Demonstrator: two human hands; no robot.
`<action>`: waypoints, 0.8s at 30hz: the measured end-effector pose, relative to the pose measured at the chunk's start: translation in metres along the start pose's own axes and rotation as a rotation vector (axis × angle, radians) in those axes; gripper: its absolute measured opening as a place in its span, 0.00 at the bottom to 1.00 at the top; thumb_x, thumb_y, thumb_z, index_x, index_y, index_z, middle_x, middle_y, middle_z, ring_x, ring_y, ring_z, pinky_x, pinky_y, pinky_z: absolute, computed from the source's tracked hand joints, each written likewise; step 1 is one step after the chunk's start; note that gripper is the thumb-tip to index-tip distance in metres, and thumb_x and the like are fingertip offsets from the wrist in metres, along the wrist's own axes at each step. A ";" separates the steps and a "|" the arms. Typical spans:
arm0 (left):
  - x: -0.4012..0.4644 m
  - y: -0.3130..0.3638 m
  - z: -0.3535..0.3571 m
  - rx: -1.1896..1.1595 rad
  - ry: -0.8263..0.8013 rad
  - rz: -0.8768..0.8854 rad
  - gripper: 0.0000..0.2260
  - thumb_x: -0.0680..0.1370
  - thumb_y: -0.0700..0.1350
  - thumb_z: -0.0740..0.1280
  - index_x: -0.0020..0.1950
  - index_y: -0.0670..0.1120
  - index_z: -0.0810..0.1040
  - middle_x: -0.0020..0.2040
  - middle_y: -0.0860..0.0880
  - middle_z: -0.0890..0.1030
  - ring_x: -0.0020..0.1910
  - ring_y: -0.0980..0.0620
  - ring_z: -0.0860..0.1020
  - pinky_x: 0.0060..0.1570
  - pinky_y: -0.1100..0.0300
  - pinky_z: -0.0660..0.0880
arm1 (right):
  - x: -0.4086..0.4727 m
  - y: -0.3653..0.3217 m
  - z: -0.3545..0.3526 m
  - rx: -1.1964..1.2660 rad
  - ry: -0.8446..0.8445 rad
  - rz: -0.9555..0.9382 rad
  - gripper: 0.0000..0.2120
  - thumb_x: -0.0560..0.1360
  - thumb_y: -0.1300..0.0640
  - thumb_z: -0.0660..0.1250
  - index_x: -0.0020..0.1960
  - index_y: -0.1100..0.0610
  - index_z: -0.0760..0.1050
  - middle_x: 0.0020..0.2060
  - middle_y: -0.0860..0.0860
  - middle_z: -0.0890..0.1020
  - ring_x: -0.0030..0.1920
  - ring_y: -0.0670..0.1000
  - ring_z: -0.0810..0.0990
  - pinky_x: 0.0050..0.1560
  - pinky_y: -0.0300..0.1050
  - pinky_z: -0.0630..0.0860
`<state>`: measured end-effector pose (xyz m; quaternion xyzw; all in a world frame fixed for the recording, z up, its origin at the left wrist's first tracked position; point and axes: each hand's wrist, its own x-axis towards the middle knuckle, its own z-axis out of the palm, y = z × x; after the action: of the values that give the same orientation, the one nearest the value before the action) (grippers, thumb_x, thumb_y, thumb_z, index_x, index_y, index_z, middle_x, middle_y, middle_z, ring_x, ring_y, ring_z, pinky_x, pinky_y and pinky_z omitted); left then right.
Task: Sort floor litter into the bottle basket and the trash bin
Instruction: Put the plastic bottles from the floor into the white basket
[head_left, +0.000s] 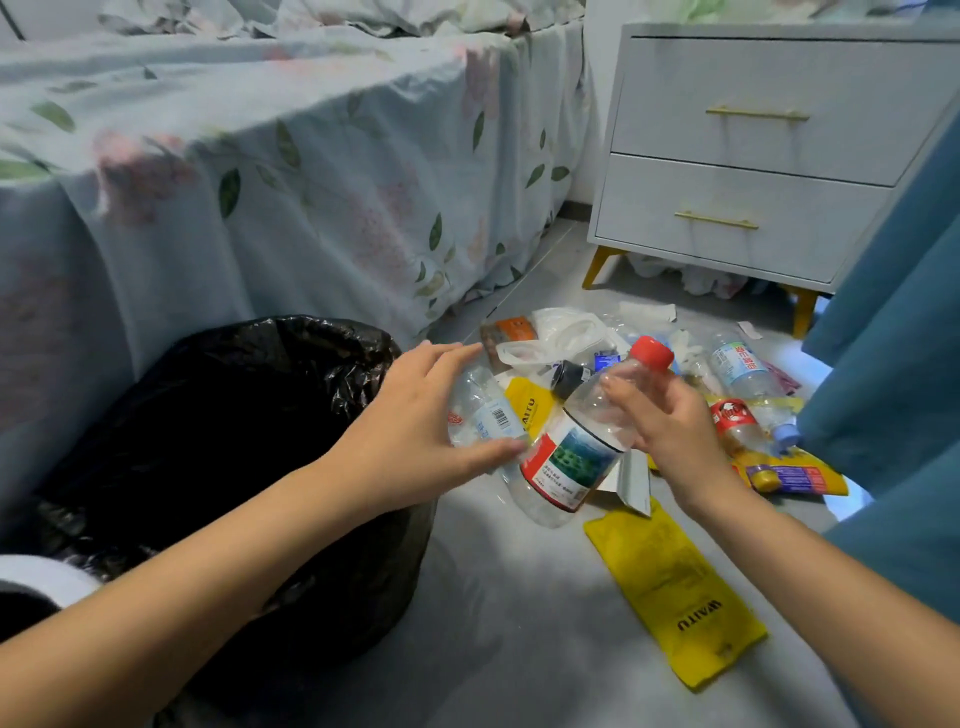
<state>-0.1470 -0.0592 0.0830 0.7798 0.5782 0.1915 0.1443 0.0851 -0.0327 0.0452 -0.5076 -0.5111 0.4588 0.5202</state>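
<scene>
My right hand (670, 431) grips the upper part of a clear plastic bottle with a red cap (576, 447), tilted and lifted above the floor. My left hand (426, 421) reaches in from the left with fingers spread, its thumb touching the held bottle's lower side and its fingers over a crumpled clear bottle with a barcode label (483, 415). The trash bin with a black liner (218, 415) stands at the left. Behind lies a litter pile: more clear bottles (737, 369), a small red-label bottle (737, 426), plastic bags (561, 332), and wrappers. I see no bottle basket.
A yellow flat pouch (675, 592) lies on the floor below my right wrist, another yellow packet (795, 475) at the right. The bed with a floral sheet (311, 182) borders the left, a white nightstand (753, 156) stands behind, and a blue curtain (904, 338) hangs at the right.
</scene>
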 end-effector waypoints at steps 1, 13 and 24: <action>0.000 0.010 0.001 -0.184 0.001 -0.013 0.47 0.61 0.74 0.66 0.74 0.55 0.60 0.66 0.61 0.67 0.66 0.67 0.62 0.65 0.70 0.61 | -0.004 -0.012 0.003 0.043 -0.045 0.011 0.06 0.69 0.52 0.71 0.45 0.52 0.78 0.42 0.52 0.84 0.43 0.52 0.82 0.51 0.57 0.76; -0.005 0.024 -0.008 -0.714 -0.012 -0.250 0.14 0.61 0.57 0.78 0.42 0.54 0.83 0.36 0.53 0.86 0.35 0.56 0.84 0.34 0.62 0.80 | 0.037 0.007 0.031 -0.074 -0.131 0.321 0.22 0.75 0.35 0.58 0.53 0.50 0.79 0.51 0.55 0.83 0.48 0.55 0.82 0.47 0.53 0.80; -0.016 0.001 -0.047 -0.865 0.157 -0.359 0.17 0.61 0.52 0.79 0.45 0.46 0.85 0.39 0.48 0.86 0.39 0.52 0.85 0.34 0.64 0.77 | 0.049 0.165 0.066 -0.968 -0.255 0.310 0.49 0.60 0.38 0.77 0.72 0.58 0.59 0.67 0.58 0.70 0.65 0.60 0.72 0.62 0.52 0.72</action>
<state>-0.1723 -0.0742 0.1232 0.5192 0.5803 0.4449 0.4424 0.0291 0.0301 -0.1189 -0.6997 -0.6429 0.2996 0.0858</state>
